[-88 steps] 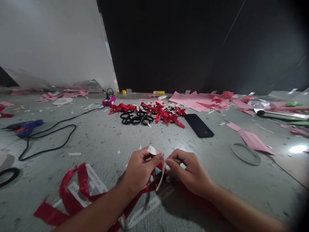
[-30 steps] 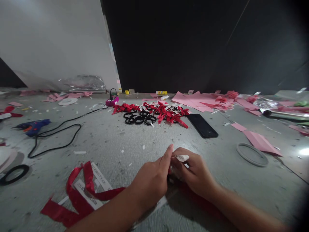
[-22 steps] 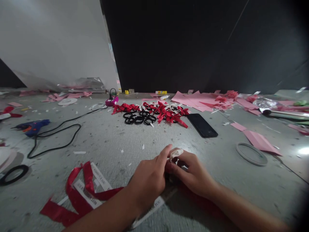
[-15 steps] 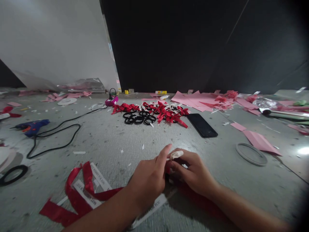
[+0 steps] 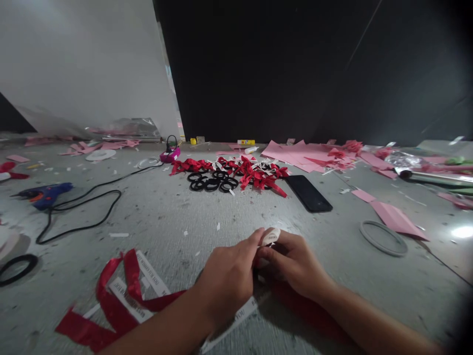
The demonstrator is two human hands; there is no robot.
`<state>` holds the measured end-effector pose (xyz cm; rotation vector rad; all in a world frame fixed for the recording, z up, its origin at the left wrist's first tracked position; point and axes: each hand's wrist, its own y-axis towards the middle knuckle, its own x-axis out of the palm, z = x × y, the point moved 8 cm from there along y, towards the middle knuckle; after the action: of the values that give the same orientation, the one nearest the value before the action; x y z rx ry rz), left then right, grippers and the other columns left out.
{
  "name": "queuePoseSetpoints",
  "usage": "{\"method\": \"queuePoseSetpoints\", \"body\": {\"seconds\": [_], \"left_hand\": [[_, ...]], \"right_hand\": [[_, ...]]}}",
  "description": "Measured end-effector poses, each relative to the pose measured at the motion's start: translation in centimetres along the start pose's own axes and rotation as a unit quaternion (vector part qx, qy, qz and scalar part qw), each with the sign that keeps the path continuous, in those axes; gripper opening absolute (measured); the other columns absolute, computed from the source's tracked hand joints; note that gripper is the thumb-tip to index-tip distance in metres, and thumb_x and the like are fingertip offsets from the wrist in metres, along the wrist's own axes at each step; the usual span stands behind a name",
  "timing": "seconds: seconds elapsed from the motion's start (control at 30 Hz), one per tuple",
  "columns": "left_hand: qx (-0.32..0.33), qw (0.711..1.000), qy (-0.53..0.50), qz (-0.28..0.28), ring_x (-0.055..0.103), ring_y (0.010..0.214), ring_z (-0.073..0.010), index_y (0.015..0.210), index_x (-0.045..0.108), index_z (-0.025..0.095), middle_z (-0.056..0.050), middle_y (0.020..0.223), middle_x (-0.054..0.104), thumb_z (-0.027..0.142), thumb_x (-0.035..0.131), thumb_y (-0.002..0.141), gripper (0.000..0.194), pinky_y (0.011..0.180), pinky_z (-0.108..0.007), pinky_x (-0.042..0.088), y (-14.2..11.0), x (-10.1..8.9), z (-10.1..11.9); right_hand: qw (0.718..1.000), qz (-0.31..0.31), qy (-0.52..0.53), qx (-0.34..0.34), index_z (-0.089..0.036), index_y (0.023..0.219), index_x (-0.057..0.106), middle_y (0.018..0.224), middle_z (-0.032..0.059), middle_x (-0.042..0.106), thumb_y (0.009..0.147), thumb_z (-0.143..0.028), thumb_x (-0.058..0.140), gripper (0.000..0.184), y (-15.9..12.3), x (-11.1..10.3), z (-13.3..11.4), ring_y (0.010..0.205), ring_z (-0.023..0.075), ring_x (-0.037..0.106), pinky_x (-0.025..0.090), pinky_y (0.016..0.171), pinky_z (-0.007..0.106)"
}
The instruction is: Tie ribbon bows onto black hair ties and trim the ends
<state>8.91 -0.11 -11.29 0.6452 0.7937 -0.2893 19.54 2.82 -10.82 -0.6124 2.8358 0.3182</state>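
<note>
Your left hand and right hand meet low on the bench, and the fingers of both are pressed together, pinching one small loop of white ribbon at 12 o'clock from your knuckles. One long red ribbon trails toward 8 o'clock with white printed strips on it, only "YOU" readable by your left wrist. Toward 12 o'clock lie a cluster of black rings and red bows, too bunched to count, one phone at 1 o'clock, one glue gun at 10.
</note>
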Motion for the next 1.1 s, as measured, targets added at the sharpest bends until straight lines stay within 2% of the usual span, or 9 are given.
{"method": "queuePoseSetpoints", "body": {"seconds": [0.3,0.47,0.57,0.67,0.83,1.0,1.1], "left_hand": [[-0.034,0.999,-0.025,-0.032,0.067,0.104,-0.0271,0.146,0.031,0.02,-0.012,0.126,0.064,0.015,0.037,0.092,0.054,0.084,-0.045,0.057,0.2,0.1,-0.1],[-0.033,0.998,-0.035,-0.04,0.068,0.101,-0.0267,0.147,0.028,0.021,-0.011,0.124,0.065,0.016,0.039,0.093,0.055,0.081,-0.043,0.057,0.3,0.2,0.1],[-0.023,0.999,-0.028,-0.037,0.068,0.102,-0.0276,0.148,0.027,0.02,-0.013,0.126,0.064,0.017,0.037,0.094,0.055,0.082,-0.045,0.057,0.2,0.3,0.2],[-0.023,0.999,-0.02,-0.036,0.067,0.105,-0.0287,0.147,0.027,0.019,-0.013,0.128,0.062,0.019,0.036,0.095,0.053,0.084,-0.046,0.056,0.2,0.4,0.2],[-0.025,0.999,-0.033,-0.031,0.065,0.109,-0.0263,0.146,0.028,0.019,-0.013,0.13,0.061,0.017,0.035,0.095,0.052,0.087,-0.043,0.055,0.3,0.1,0.2],[-0.027,0.999,-0.015,-0.014,0.067,0.103,-0.0259,0.144,0.032,0.018,-0.013,0.124,0.065,0.017,0.034,0.095,0.049,0.083,-0.041,0.056,0.3,-0.3,0.2],[-0.04,0.999,0.011,-0.008,0.07,0.09,-0.0266,0.136,0.041,0.015,-0.013,0.11,0.069,0.019,0.034,0.095,0.041,0.073,-0.04,0.056,0.3,-0.3,0.1]], "right_hand": [[0.995,-0.025,0.067,0.07,-0.015,0.084,0.064,0.072,0.0023,0.065,0.085,-0.037,0.066,0.022,-0.2,0.3,1.8,0.06,0.0122,0.059,0.047,0.054,0.023],[0.992,-0.034,0.1,0.062,-0.016,0.081,0.063,0.076,0.0032,0.066,0.082,-0.036,0.07,0.022,-0.1,0.3,2.0,0.068,0.0146,0.062,0.05,0.061,0.025],[0.991,-0.036,0.117,0.055,-0.016,0.082,0.064,0.074,0.0021,0.065,0.082,-0.035,0.07,0.02,-0.1,0.4,1.7,0.066,0.0138,0.061,0.05,0.061,0.026],[0.993,-0.036,0.099,0.047,-0.016,0.083,0.065,0.071,0.0011,0.064,0.084,-0.033,0.066,0.017,-0.1,0.4,1.4,0.062,0.0124,0.059,0.049,0.058,0.024],[0.997,-0.034,0.055,0.03,-0.016,0.087,0.064,0.078,0.0029,0.065,0.087,-0.032,0.062,0.017,-0.1,0.5,1.0,0.069,0.0137,0.059,0.048,0.063,0.026],[0.996,-0.032,0.071,0.037,-0.017,0.088,0.061,0.079,0.0026,0.063,0.089,-0.036,0.062,0.02,-0.2,0.8,1.1,0.071,0.0135,0.059,0.048,0.065,0.026],[0.995,-0.032,0.082,0.039,-0.017,0.086,0.058,0.073,0.0002,0.061,0.09,-0.037,0.061,0.02,-0.2,0.8,1.1,0.061,0.0099,0.054,0.044,0.055,0.022]]}}
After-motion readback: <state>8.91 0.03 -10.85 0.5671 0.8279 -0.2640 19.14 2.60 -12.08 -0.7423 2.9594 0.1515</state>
